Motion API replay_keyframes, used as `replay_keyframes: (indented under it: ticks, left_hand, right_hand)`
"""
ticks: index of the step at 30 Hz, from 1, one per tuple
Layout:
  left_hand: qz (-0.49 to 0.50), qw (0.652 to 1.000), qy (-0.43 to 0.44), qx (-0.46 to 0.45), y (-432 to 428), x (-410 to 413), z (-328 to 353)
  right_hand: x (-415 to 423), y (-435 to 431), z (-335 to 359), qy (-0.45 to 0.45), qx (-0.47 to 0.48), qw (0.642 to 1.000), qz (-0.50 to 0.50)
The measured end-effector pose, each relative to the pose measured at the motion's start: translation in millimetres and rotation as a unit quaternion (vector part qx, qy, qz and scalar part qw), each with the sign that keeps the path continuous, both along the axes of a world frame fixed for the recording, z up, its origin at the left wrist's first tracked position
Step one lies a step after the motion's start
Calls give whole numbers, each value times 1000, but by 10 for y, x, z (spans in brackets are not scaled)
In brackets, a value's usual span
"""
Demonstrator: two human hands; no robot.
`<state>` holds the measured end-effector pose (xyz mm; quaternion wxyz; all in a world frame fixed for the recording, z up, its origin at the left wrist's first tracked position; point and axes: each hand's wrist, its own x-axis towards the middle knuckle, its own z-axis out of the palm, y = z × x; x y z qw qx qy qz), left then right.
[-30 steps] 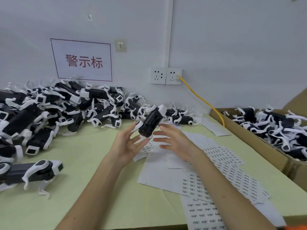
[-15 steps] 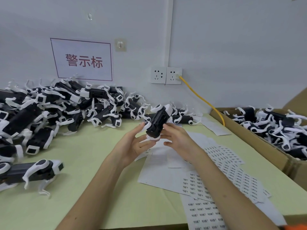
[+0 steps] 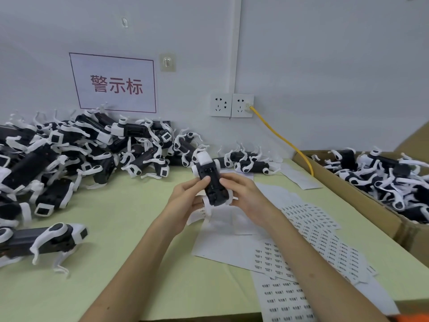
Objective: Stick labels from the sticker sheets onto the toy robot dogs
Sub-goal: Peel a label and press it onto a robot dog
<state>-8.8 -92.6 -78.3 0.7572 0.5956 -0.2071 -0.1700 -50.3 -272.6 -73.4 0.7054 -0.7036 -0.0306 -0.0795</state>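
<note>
At far left, a heap of toy robot dogs (image 3: 69,154) lies against the wall on the green tabletop (image 3: 120,228), apparently stock waiting for labels. One lone dog (image 3: 46,238) lies nearer the front edge.

At centre I hold a single toy robot dog (image 3: 212,182) clear of the tabletop, belly turned up toward the camera. I judge this exposes the flat black underside where a label would go. My left hand (image 3: 185,201) grips one flank, fingers curled round the body and thumb on the underside. My right hand (image 3: 248,196) clamps the opposite flank the same way, steadying the toy for pressing. Whether a label sits under either thumb I cannot tell.

Just below and to the right of the hands, sticker sheets (image 3: 311,226) are spread overlapping, within easy reach. At far right, a cardboard box (image 3: 362,203) holds more dogs, likely the finished ones.
</note>
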Motion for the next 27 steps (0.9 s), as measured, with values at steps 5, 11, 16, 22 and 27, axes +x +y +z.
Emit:
replay_keyframes:
  ticks: [5,11,16,22,27]
  left_hand:
    - [48,999,-13,-7,-14,-25,22]
    - [56,997,37,-36,-26,-50,-13]
    - [-12,993,95,-63,-17,-24,-7]
    - [-64,986,114,-100,-58,0,-18]
    - [-68,972,193,-112,-70,-33,-24]
  right_hand:
    - [-14,-12,17,-4,-22,1000,16]
    - [24,7,-17,-23,-73,997,-4]
    - [22,32,-34,-46,-69,996,-18]
    - [22,-5,49,-56,-8,995,-84]
    - [10,11,24,-97,-47,990,-88]
